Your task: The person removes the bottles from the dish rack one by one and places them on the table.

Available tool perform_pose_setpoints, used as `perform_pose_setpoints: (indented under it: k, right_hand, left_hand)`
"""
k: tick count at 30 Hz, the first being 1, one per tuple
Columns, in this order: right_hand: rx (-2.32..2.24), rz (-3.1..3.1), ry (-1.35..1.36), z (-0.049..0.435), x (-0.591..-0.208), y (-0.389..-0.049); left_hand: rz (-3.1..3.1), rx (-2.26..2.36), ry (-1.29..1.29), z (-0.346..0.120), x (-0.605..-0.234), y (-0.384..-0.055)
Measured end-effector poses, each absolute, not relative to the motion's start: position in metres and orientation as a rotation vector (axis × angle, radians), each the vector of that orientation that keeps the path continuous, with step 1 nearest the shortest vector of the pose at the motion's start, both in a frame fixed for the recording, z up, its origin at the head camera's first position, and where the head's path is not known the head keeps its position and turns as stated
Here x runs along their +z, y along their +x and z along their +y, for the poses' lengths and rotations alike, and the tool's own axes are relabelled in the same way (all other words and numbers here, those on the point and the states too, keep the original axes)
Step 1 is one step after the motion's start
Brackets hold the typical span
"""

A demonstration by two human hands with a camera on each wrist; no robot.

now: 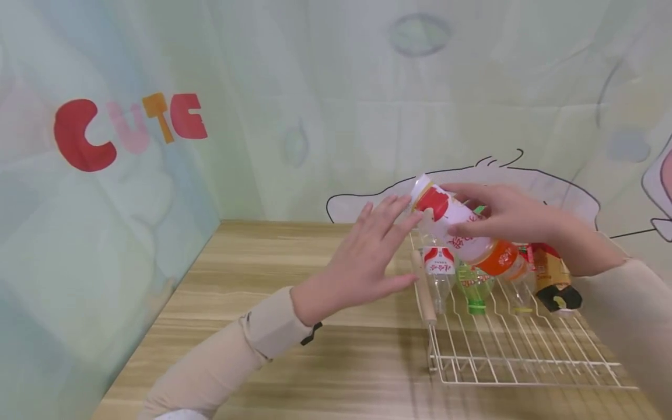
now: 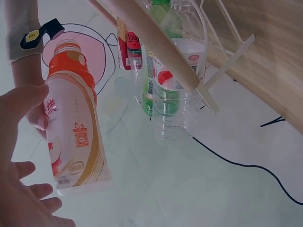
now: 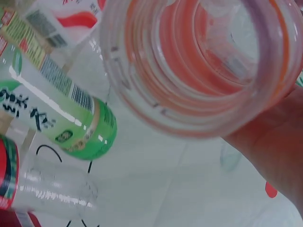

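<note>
Bottle (image 1: pixel 472 248) in right hand (image 1: pixel 506 211); left hand (image 1: pixel 362 265) near base (image 1: pixel 422 188)

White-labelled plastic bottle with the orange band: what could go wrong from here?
The tilted white-labelled plastic bottle with the orange band could slip from the right hand and knock the translucent green plastic bottle on the pale wire rack. The left hand, so near the held bottle, might bump it.

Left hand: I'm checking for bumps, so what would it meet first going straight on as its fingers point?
Probably the bottom end of the white and orange bottle held by the right hand: the left hand points at it in the head view, though depth is unclear.
</note>
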State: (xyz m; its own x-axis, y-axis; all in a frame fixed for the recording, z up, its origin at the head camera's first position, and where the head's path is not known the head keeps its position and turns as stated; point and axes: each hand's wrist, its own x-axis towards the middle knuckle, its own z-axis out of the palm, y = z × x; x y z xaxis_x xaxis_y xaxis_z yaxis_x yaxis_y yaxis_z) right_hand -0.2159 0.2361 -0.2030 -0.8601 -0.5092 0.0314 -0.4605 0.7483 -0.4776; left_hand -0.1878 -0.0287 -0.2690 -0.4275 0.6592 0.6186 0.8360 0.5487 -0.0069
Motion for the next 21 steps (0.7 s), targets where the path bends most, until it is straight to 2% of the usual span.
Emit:
perform_pose_setpoints:
  k: [21]
  right_hand:
    - [-0.757, 2.687, -0.997, 0.199, -0.234, -0.221]
  left_hand:
    - [-2.018, -0.133, -1.174, -0.025, -0.289, -0.203]
